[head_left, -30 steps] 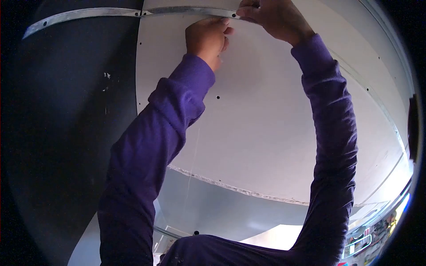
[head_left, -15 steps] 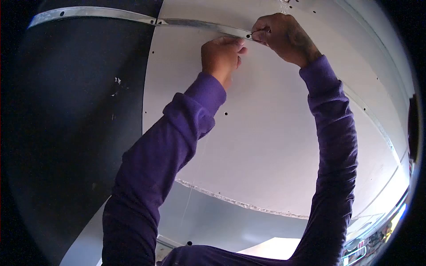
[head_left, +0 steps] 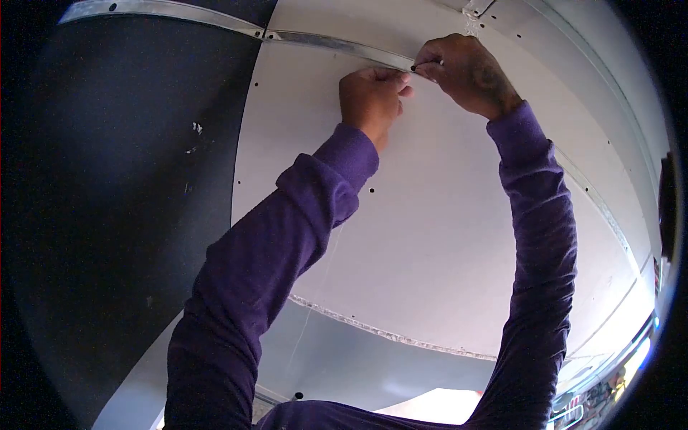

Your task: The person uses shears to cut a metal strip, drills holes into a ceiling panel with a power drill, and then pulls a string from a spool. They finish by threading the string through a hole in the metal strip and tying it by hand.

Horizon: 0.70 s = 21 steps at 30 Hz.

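A thin metal strip [head_left: 337, 46] with small holes runs across the upper part of a pale panel [head_left: 423, 215]. My left hand [head_left: 373, 100] is closed at the strip's lower edge, its thumb and fingertips against the metal. Just to the right, my right hand [head_left: 462, 72] pinches at the strip beside a dark hole, thumb and forefinger pressed together. Whether a small item sits between those fingertips is too small to tell. Both arms are raised in purple sleeves.
A dark panel [head_left: 136, 158] fills the left side, crossed at the top by another metal strip [head_left: 172, 10]. A rough-edged seam [head_left: 387, 333] bounds the pale panel below. Blurred items [head_left: 598, 401] show at the lower right.
The view has shifted slightly, so panels and hands appear a little lower and further right. My right fingers have closed over the spot near the hole; my left hand stays at the strip.
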Tool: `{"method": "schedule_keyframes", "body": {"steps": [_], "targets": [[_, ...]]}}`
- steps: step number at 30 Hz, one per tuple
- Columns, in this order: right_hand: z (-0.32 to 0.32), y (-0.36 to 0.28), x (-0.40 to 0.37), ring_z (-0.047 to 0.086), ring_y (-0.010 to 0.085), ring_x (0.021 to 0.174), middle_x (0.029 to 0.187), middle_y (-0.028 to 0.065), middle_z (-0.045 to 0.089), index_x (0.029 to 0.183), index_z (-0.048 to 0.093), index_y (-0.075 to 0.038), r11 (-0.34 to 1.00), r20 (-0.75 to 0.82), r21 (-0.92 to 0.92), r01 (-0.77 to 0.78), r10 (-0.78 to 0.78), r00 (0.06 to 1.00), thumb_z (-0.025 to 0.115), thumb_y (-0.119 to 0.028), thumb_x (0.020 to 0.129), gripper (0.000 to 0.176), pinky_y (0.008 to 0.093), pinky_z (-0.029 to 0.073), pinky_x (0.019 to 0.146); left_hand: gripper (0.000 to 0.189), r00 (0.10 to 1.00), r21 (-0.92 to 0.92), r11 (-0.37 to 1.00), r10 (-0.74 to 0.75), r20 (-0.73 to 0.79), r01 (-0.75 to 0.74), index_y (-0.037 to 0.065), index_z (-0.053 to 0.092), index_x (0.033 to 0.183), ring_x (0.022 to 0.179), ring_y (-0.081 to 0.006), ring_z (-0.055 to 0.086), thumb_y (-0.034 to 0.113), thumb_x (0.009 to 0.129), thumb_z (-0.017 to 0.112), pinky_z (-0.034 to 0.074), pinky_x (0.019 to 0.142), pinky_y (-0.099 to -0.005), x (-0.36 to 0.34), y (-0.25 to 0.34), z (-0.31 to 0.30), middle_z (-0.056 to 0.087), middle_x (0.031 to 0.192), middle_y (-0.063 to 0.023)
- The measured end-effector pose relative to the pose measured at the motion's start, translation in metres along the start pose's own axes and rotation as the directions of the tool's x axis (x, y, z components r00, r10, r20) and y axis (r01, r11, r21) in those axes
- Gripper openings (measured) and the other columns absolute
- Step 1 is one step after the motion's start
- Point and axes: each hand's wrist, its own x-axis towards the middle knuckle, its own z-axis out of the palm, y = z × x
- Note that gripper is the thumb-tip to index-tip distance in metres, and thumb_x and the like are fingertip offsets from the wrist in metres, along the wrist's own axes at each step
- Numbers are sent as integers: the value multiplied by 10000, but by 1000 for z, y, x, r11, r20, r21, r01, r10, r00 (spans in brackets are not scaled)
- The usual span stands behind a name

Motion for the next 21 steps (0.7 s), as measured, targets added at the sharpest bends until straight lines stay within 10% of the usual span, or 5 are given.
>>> {"method": "schedule_keyframes", "body": {"steps": [21], "targets": [[9,7,5,680,375,833,906,165,689,900,703,-65,999,-5,32,16,-15,1000,645,-248,860,196,480,546,729,181,1000,35,999,-3,0,3,-5,682,973,502,-73,437,169,928,706,354,464,-228,-2,1,-1,690,826,-81]]}}
